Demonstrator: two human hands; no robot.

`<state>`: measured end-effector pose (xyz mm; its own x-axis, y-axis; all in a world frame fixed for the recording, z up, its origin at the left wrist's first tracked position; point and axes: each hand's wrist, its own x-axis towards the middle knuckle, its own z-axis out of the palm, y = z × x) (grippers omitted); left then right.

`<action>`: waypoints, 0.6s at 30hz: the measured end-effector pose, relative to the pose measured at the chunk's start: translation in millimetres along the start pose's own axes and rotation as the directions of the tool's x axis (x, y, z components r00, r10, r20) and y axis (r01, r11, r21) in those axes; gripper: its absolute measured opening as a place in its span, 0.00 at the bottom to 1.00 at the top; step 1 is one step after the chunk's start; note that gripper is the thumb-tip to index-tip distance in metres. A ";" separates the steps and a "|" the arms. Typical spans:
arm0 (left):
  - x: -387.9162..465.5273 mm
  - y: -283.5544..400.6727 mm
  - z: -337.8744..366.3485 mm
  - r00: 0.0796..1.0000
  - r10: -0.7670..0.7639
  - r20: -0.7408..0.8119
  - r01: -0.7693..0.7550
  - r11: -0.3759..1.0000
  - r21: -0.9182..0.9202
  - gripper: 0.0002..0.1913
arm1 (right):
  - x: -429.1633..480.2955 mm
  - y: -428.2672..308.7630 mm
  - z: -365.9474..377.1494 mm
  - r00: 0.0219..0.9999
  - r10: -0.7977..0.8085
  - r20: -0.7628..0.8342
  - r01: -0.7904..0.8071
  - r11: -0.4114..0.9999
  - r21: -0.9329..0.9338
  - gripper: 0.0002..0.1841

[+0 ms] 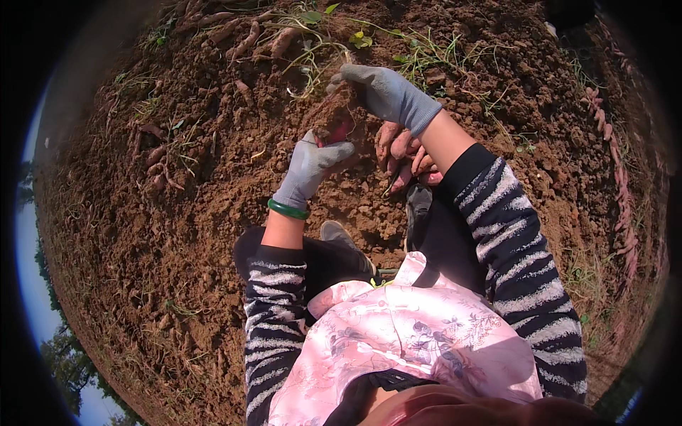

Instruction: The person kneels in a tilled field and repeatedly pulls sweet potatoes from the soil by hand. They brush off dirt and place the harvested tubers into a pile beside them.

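Note:
My left hand [317,165], in a grey work glove with a green bangle at the wrist, grips a soil-caked clump of sweet potatoes [334,132] from below; some pink skin shows through the dirt. Above it, my right hand [375,90], also gloved, has its fingers closed around the stem and roots at the top of the clump. Cut vine stalks [319,45] lie just beyond. Under my right wrist, a pile of reddish-pink sweet potatoes [400,146] rests on the soil beside my dark shoe.
Loose brown soil [224,213] surrounds my feet. More sweet potatoes [157,160] with stalks lie at the left, and others [248,40] at the upper left. A long row of sweet potatoes [620,186] runs down the right side. Green weeds [437,56] lie at the upper right.

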<state>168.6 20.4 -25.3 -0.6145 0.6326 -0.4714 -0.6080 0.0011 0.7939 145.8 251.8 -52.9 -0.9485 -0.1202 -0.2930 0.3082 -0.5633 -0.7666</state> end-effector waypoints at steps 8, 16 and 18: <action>5.8 -3.0 2.7 0.999 -0.012 -0.030 0.013 0.999 0.033 0.14 | 29.0 -7.6 35.2 0.947 -0.232 -0.221 0.252 0.965 0.067 0.11; 12.6 -23.4 -14.4 0.993 0.088 -0.079 -0.090 0.995 -0.030 0.15 | 41.8 -8.0 57.9 0.894 -0.281 -0.348 0.356 0.919 0.172 0.12; 18.3 -33.8 -12.9 0.981 0.190 -0.025 -0.191 0.961 -0.198 0.10 | 43.3 -9.6 59.0 0.909 -0.228 -0.349 0.295 0.944 0.151 0.11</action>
<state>171.4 21.9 -65.7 -0.7313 0.6016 -0.3213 -0.5663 -0.2731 0.7776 97.4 203.8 -24.5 -0.9069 0.3047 -0.2911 0.0001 -0.6905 -0.7233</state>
